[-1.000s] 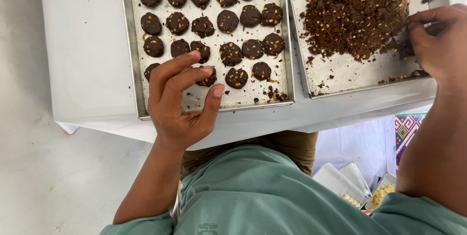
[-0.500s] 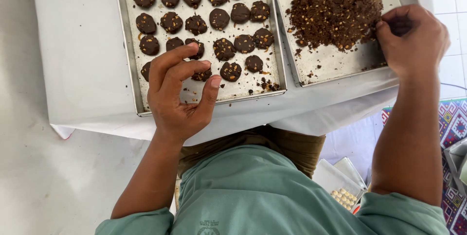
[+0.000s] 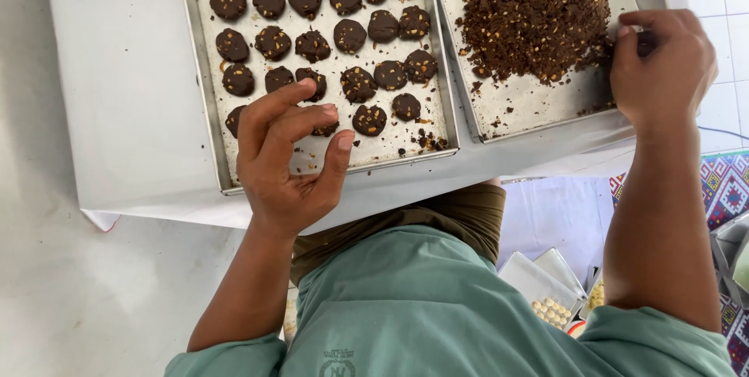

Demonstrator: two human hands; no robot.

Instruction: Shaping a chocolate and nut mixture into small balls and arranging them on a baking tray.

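Two hands worked: the left hand (image 3: 292, 162) hovered loosely curled, empty, over the cookie tray (image 3: 204, 81); the right hand (image 3: 662, 65) pinched at the dough heap (image 3: 534, 10). Pinching equal portions would probably keep the cookies (image 3: 359, 81) uniform.

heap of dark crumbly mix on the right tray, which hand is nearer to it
Right. The right hand touches the heap at its right edge; the left hand hovers over the tray of cookies, well apart.
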